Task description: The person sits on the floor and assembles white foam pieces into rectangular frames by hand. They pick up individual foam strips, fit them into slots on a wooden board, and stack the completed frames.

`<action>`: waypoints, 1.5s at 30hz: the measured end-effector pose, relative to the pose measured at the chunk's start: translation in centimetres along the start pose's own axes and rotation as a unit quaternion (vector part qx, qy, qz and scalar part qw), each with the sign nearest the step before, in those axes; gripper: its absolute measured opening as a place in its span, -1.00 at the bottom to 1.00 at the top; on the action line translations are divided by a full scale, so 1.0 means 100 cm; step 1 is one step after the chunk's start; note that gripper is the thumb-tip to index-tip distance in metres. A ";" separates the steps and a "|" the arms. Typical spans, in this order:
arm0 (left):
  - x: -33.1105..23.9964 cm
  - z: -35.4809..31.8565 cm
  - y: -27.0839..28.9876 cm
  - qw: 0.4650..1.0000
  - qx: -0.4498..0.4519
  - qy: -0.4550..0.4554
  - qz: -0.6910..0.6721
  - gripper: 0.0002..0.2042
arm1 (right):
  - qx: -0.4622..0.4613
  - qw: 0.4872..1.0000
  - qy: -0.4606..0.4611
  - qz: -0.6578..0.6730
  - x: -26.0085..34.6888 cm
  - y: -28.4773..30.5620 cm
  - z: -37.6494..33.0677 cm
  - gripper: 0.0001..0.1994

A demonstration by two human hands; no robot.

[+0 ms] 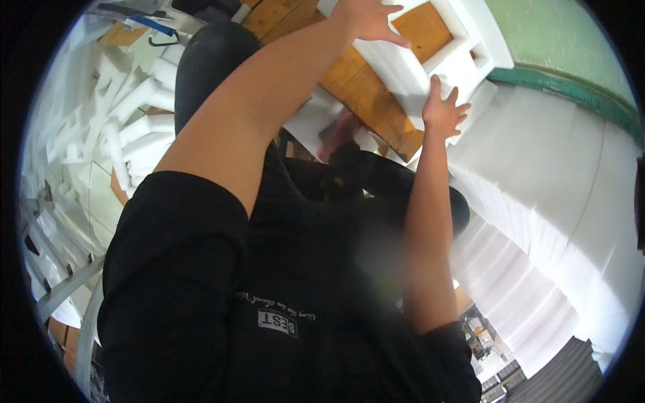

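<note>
My left hand (368, 19) is at the upper middle, its fingers spread over a white foam piece (398, 84) with rectangular openings. On the same foam's near right side, my right hand (443, 113) has its fingers apart, at or just over the edge; whether it presses on it I cannot tell. Neither hand is wrapped round anything. Beneath the foam lies a brown wooden board (363, 91), showing through one of the openings and along the near side.
White foam strips and offcuts (144, 127) heap on the tiled floor at left. Past them lies a blue-handled tool (153, 25). Large white foam sheets (531, 161) stand at right, below a green wall (571, 47). Metal bars (74, 289) are at lower left.
</note>
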State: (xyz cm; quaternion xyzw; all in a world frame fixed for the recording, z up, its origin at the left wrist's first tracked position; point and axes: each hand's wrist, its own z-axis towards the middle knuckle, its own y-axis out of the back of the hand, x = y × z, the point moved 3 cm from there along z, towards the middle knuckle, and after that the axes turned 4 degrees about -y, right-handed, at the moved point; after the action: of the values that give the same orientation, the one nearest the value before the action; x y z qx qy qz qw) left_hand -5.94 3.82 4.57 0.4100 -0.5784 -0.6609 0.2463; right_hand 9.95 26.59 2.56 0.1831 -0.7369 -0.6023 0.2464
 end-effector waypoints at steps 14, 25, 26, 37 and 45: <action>0.002 0.005 0.001 1.000 -0.003 -0.002 0.006 0.04 | -0.014 0.999 -0.007 0.039 0.000 -0.006 -0.002 0.03; 0.002 0.007 -0.005 0.999 -0.024 0.003 0.026 0.03 | -0.008 0.999 0.011 0.041 0.003 -0.007 -0.001 0.02; 0.005 0.002 -0.006 0.999 -0.033 0.006 0.022 0.03 | -0.007 0.999 0.018 0.040 0.006 -0.006 0.002 0.02; -0.006 -0.001 0.007 0.999 -0.013 0.021 -0.029 0.01 | -0.023 0.998 0.018 0.047 -0.002 -0.010 0.005 0.02; -0.012 -0.001 0.005 0.999 -0.049 0.011 -0.004 -0.04 | -0.017 0.998 0.031 0.059 -0.006 -0.012 0.011 0.02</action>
State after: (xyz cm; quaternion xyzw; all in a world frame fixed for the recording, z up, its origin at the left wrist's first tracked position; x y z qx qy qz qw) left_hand -5.31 4.60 5.40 0.4070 -0.5409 -0.6851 0.2692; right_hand 9.79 27.54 1.15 0.1543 -0.7281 -0.5930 0.3073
